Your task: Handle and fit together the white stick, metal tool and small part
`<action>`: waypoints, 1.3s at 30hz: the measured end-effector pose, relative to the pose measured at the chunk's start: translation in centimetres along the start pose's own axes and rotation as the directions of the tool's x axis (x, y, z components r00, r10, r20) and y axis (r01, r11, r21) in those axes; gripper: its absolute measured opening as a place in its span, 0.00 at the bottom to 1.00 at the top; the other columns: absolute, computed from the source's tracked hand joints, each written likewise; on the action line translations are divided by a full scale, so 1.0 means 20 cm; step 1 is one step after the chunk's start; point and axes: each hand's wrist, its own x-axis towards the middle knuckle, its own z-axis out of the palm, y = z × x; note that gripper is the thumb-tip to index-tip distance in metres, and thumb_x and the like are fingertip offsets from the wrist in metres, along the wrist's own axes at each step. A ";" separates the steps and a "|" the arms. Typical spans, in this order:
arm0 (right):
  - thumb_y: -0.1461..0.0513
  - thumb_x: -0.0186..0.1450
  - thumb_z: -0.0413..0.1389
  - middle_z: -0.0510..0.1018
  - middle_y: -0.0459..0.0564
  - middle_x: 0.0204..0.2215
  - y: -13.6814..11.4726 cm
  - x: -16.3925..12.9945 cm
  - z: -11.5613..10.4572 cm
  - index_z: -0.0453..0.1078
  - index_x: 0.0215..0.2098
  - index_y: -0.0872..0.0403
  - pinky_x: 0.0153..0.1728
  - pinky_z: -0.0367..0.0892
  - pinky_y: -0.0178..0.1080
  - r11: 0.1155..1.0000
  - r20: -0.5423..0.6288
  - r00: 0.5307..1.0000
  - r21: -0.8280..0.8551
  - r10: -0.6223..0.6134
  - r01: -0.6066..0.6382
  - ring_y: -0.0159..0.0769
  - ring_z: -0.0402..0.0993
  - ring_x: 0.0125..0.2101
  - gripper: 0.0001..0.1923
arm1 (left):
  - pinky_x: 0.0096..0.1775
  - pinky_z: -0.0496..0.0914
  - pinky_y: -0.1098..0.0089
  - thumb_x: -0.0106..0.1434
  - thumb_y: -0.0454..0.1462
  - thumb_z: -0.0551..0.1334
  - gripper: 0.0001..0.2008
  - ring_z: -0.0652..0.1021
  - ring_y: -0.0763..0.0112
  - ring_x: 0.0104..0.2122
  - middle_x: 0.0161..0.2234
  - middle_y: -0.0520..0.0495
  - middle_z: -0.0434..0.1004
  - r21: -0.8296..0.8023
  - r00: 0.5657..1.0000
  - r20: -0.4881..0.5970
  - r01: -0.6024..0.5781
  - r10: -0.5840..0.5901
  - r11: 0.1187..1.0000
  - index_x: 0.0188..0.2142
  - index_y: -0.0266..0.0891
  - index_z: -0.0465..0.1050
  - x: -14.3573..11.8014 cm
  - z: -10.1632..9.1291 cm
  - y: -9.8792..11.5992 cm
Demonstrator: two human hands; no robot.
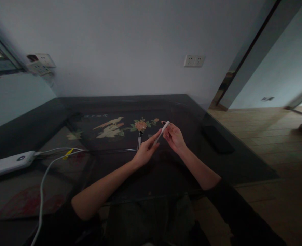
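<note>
White pen (162,132) held in air above dark table (64,112), slanting up to right, between both hands. Left hand (144,150) pinches lower end w/ thumb + fingertips; right hand (174,136) grips upper end, fingers curled round it. Second pen, dark (139,139), lies on tabletop just beside left hand, apart from it. White power strip (9,164) w/ cables at far left; black phone (217,138) flat to right.

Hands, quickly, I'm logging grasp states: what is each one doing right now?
Left hand: closed on the lower end of the white pen.
Right hand: fingers closed on the same pen's upper end.
</note>
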 end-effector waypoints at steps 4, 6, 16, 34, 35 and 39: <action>0.46 0.56 0.64 0.59 0.36 0.13 0.00 -0.01 0.00 0.72 0.34 0.52 0.19 0.47 0.36 1.000 0.013 1.000 -0.017 -0.012 0.012 0.25 0.48 0.15 0.20 | 0.43 0.72 0.66 0.67 0.37 0.57 0.28 0.77 0.64 0.41 0.43 0.44 0.80 -0.005 1.000 -0.015 -0.010 0.010 1.000 0.66 0.42 0.58 0.02 -0.02 -0.01; 0.46 0.56 0.64 0.59 0.36 0.12 0.00 -0.01 0.01 0.71 0.32 0.52 0.19 0.47 0.36 1.000 0.020 1.000 -0.007 -0.016 0.016 0.25 0.48 0.15 0.19 | 0.40 0.72 0.68 0.67 0.38 0.57 0.28 0.77 0.65 0.37 0.40 0.44 0.80 -0.006 0.999 -0.032 0.012 -0.012 1.000 0.67 0.42 0.58 0.03 -0.03 -0.02; 0.46 0.53 0.66 0.60 0.35 0.12 0.00 -0.01 0.01 0.68 0.32 0.51 0.19 0.44 0.35 1.000 0.025 1.000 -0.002 0.015 -0.015 0.25 0.47 0.15 0.22 | 0.34 0.71 0.70 0.67 0.37 0.57 0.29 0.75 0.69 0.31 0.43 0.43 0.80 -0.018 0.997 -0.060 0.053 -0.054 0.998 0.67 0.42 0.56 0.02 -0.02 -0.02; 0.48 0.55 0.66 0.59 0.35 0.12 0.00 -0.01 0.00 0.68 0.32 0.51 0.19 0.44 0.36 0.999 0.059 0.998 0.030 0.018 -0.019 0.25 0.49 0.15 0.19 | 0.40 0.72 0.69 0.67 0.37 0.57 0.29 0.77 0.68 0.36 0.48 0.40 0.79 0.005 0.997 -0.059 0.040 -0.040 0.999 0.67 0.41 0.58 0.03 -0.05 -0.02; 0.48 0.55 0.66 0.60 0.35 0.13 0.00 -0.01 0.00 0.68 0.32 0.51 0.19 0.44 0.36 0.999 0.065 0.998 0.036 0.019 -0.022 0.25 0.49 0.15 0.19 | 0.40 0.72 0.69 0.67 0.37 0.58 0.29 0.77 0.68 0.36 0.48 0.40 0.79 0.003 0.997 -0.065 0.039 -0.039 0.999 0.67 0.41 0.58 0.04 -0.05 -0.02; 0.48 0.55 0.66 0.60 0.35 0.13 0.00 -0.01 0.00 0.68 0.32 0.51 0.18 0.44 0.35 0.999 0.077 0.997 0.043 0.017 -0.021 0.24 0.48 0.15 0.19 | 0.42 0.73 0.67 0.67 0.37 0.58 0.28 0.78 0.66 0.39 0.48 0.40 0.79 0.009 0.998 -0.068 0.013 -0.013 1.000 0.66 0.41 0.58 0.03 -0.05 -0.02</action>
